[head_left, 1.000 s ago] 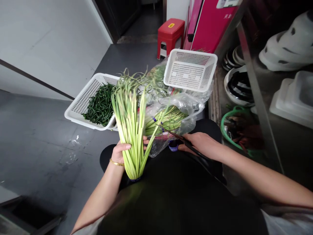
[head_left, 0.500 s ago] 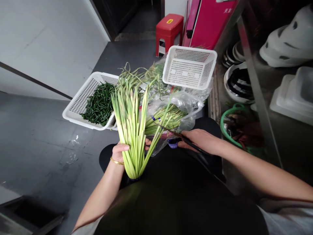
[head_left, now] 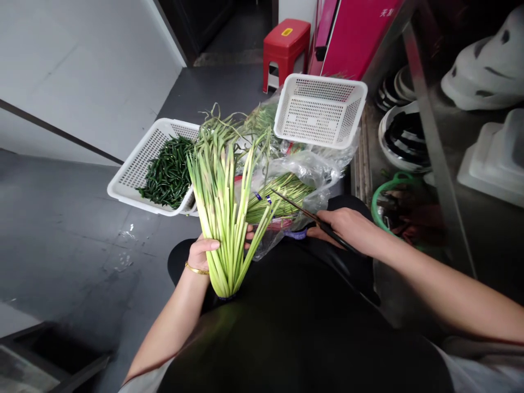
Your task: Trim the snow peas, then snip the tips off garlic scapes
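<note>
"As we look down past our dark clothing (head_left: 307, 333), what have we got nearest to us?"

"We have a bunch of long green stalks (head_left: 225, 229), fanning upward from a dark blue band (head_left: 226, 298) at its base, right against our lap."

"How are we gripping it?"

"Our left hand (head_left: 204, 252) is curled round the lower part, thumb across the front, fingertips showing past the right side. We wear a gold bangle (head_left: 196, 268) on that wrist."

"And with the other?"

"Our right hand (head_left: 344, 227) is closed round the handle of a dark cutting tool (head_left: 298, 208). Its tip is near the upper ends of the stalks that lean out to the right; whether it touches them, we cannot tell. A purple band (head_left: 295, 234) lies just beside our fingers."

"What do we see past the bunch?"

"Thinner green stems (head_left: 286, 196) lie in a clear plastic bag (head_left: 305, 162). To the left, a white basket (head_left: 131, 177) holds dark green chillies (head_left: 170, 172). To our right sits a green basket (head_left: 375, 206), its contents hard to make out."

"Farther off?"

"We see a second white basket (head_left: 319, 112) beyond the bag, then a red stool (head_left: 285, 41) and, beside it, a pink cabinet (head_left: 356, 38)."
</note>
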Demonstrator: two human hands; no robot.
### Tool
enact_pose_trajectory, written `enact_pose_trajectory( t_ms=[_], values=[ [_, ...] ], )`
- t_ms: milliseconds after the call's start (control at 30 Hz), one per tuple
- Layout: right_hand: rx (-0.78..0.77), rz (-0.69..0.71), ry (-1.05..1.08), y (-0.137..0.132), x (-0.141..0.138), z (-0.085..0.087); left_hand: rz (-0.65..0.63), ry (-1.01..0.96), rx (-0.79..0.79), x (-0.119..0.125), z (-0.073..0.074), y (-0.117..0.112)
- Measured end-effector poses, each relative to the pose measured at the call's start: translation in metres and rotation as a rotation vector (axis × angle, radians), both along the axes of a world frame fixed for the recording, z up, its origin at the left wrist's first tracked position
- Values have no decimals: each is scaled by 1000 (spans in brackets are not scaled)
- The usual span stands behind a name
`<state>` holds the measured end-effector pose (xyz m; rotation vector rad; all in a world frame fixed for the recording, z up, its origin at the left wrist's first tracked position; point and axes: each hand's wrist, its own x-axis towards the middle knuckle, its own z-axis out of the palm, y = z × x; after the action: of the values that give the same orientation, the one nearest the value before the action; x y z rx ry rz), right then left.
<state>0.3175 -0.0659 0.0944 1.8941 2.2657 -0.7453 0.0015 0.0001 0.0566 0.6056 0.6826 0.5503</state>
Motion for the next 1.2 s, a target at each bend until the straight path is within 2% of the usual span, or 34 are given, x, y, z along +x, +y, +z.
enact_pose_trajectory(
  t_ms=[167, 333, 400, 500, 667, 800, 1000, 1200],
  values=[
    [-81, 43, -46, 2, -14, 12, 7, -16, 32, 3, 5, -1],
    [-83, 63, -60, 13, -26, 14, -43, -21, 18, 7, 9, -3],
    [-72, 77, -43, 15, -25, 13, -43, -16, 19, 7, 9, -4],
    [-58, 85, -7, 12, -20, 10, 35, 12, 30, 5, 6, -5],
    [-21, -14, 18, -4, -7, 1, 145, 14, 14, -3, -3, -3],
    [-26, -32, 13, -7, -6, 3, 148, 14, 9, -5, -5, -2],
    [-58, 29, -43, 12, -22, 15, 80, 20, 12, 0, 1, -4],
    [-38, 34, -49, 13, -19, 11, 105, 21, 17, -1, 2, -4]
  ],
)
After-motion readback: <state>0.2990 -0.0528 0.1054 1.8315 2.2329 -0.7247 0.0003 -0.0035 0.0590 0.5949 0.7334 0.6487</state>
